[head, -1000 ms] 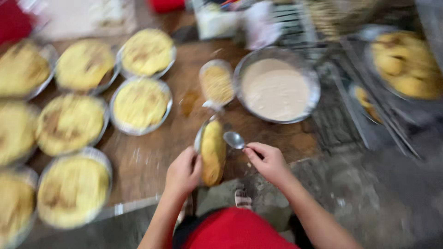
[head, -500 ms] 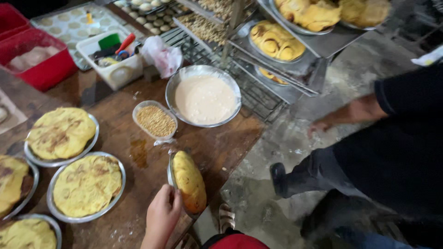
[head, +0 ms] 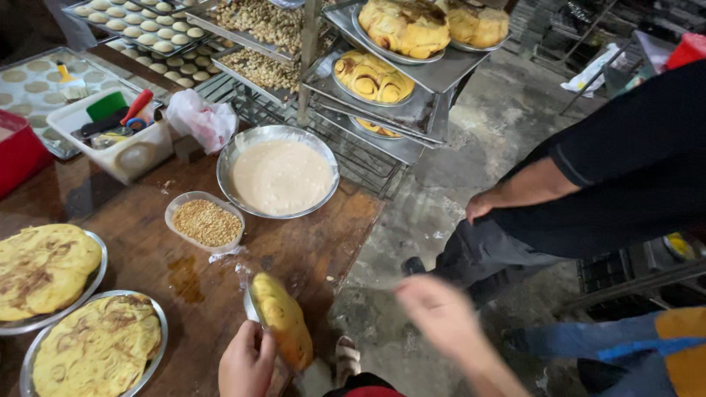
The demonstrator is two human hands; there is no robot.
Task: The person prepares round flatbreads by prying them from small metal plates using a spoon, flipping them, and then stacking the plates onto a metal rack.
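My left hand (head: 246, 364) grips the small round metal tin (head: 254, 309) with yellow swirled dough (head: 283, 331) at the wooden table (head: 309, 250) edge, tilted. My right hand (head: 441, 316) is blurred over the floor, holding nothing, fingers loosely spread.

The pan (head: 251, 307) is a small round metal one, tilted steeply on its edge at the near edge of the wooden counter (head: 309, 242), so only a thin part of its rim shows. The dough (head: 283, 329) in it is a flat yellow disc with darker brown swirls, seen almost from the side, and it looks like a long oval. The left hand (head: 247, 362) holds the pan from below, fingers closed on the rim. The right hand (head: 438, 316) is blurred, off the counter, over the floor.
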